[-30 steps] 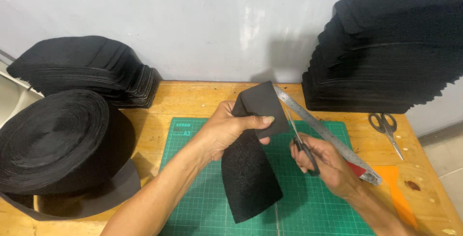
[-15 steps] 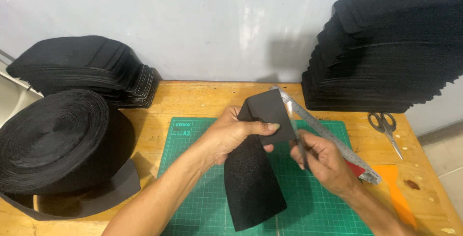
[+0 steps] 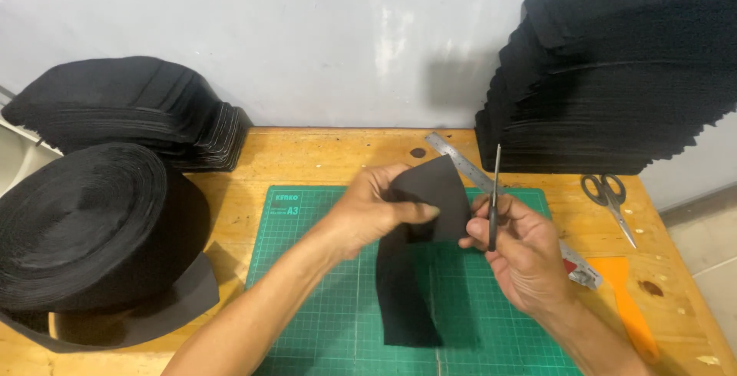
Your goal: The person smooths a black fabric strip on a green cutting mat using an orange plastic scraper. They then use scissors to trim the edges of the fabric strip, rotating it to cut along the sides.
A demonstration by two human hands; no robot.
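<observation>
Strip: black fabric strip (image 3: 418, 268) stands lifted over the middle of the green cutting mat (image 3: 307, 268), its upper end curled forward and its lower end trailing down onto the mat.
Left hand: left hand (image 3: 376, 211) is closed on the strip's curled top, thumb laid across the front and fingers behind; I judge this keeps the upper edge taut and raised off the mat for the blades.
Right hand: right hand (image 3: 522, 249) is clamped on the handles of a pair of scissors (image 3: 494, 192), just right of the strip; blades point straight up and look closed together, touching no fabric.
Ruler: steel ruler (image 3: 468, 168) lies slantwise across the mat's far right corner, partly behind the right hand.
Edges: strip's right edge sits just beside the blades; its bottom edge lies near the mat's near border.
Room: bare mat lies open left of the strip; right of the mat lie an orange scraper (image 3: 626, 299) and spare scissors (image 3: 606, 195).
Stock: a large black roll (image 3: 84, 222) lies left of the mat and stacks of cut pieces (image 3: 614, 76) behind it, close along the worktop (image 3: 322, 153) edges.
</observation>
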